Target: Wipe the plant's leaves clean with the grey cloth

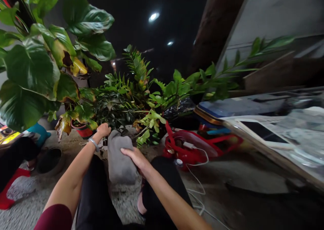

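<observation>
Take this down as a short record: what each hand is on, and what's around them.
Left hand: at the far end of a gray folded cloth, bracelet on the wrist
Right hand: lying flat on the cloth
Ahead: leafy potted plants, red plant pot
Right of the hands: red plastic item, white cable

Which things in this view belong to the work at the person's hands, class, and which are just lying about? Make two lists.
Belonging to the work:
left hand
right hand
folded grey cloth

Just lying about:
red plant pot
white cable
red plastic object
</observation>
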`<state>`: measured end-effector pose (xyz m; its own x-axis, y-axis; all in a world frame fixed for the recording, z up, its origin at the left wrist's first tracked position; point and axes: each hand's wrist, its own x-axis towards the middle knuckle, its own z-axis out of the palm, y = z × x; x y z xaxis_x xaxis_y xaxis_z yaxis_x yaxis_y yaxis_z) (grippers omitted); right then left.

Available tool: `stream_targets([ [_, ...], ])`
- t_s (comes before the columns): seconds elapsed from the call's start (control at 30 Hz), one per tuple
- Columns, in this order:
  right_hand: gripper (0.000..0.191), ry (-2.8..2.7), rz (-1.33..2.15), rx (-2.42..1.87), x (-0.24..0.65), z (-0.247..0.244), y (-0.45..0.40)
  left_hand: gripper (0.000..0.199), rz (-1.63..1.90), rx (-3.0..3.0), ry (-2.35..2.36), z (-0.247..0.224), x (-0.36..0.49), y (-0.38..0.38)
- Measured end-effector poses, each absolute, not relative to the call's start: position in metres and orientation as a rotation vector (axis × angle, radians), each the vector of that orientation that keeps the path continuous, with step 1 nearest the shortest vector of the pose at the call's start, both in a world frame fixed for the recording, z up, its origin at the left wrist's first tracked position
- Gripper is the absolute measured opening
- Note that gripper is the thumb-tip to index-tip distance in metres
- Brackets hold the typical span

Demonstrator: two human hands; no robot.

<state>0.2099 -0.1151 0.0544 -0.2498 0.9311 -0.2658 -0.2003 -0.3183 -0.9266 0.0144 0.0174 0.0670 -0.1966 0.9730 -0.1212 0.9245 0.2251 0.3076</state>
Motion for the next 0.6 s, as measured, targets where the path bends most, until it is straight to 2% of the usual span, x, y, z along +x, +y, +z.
stream_targets([
  [0.13,0.034,-1.161,1.592,-1.103,0.223,0.064,-0.126,0.019,0.311,1.726,2.254,0.064,0.009,0.014],
  [0.3,0.043,-0.984,1.401,-0.971,0.207,0.104,-0.077,0.011,0.427,1.656,2.252,0.069,0.008,0.014],
  [0.43,0.039,-0.918,1.446,-1.118,0.198,0.081,-0.07,0.01,0.461,1.628,2.253,0.074,0.006,0.016],
  [0.53,0.035,-1.068,1.533,-1.231,0.209,0.055,-0.101,0.016,0.459,1.612,2.253,0.072,0.002,0.016],
  [0.6,0.032,-1.193,1.546,-1.197,0.219,0.055,-0.121,0.022,0.46,1.59,2.261,0.07,0.001,0.015],
])
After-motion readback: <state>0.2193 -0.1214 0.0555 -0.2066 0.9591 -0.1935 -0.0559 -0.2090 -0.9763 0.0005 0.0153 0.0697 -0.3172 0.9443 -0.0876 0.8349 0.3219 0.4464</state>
